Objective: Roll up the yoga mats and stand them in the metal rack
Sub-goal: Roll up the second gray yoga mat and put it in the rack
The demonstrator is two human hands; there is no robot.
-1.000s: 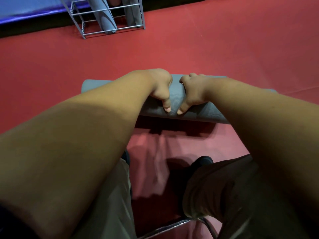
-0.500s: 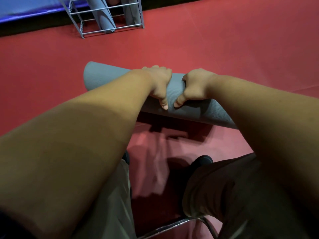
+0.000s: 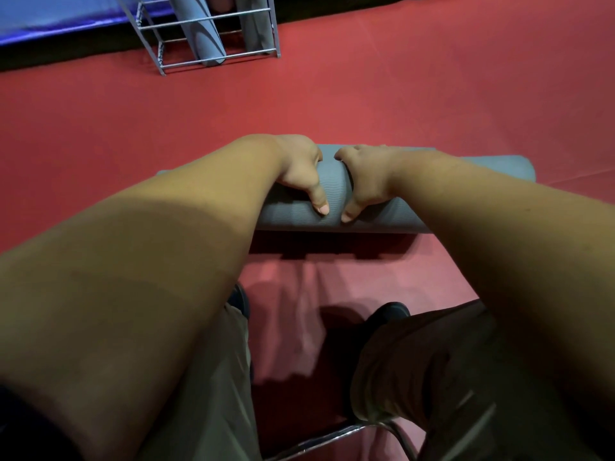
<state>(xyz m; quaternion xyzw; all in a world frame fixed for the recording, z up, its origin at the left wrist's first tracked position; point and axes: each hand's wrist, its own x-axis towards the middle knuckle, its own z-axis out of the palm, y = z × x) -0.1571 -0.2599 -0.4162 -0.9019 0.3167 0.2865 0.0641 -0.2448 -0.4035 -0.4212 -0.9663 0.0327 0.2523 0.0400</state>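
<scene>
The left hand (image 3: 301, 171) and the right hand (image 3: 366, 178) sit side by side on top of a rolled grey yoga mat (image 3: 332, 194). Both hands curl over the roll, with fingers wrapped round the far side and thumbs pressed on the near side, so each hand grips the mat. The mat lies flat across the red floor (image 3: 432, 94), sticking out past both hands. Far beyond the hands, up and to the left, stands the metal rack (image 3: 213, 58). Two rolled mats (image 3: 206, 38) stand in it. Below the hands are the person's knees and dark shoes (image 3: 387, 312).
</scene>
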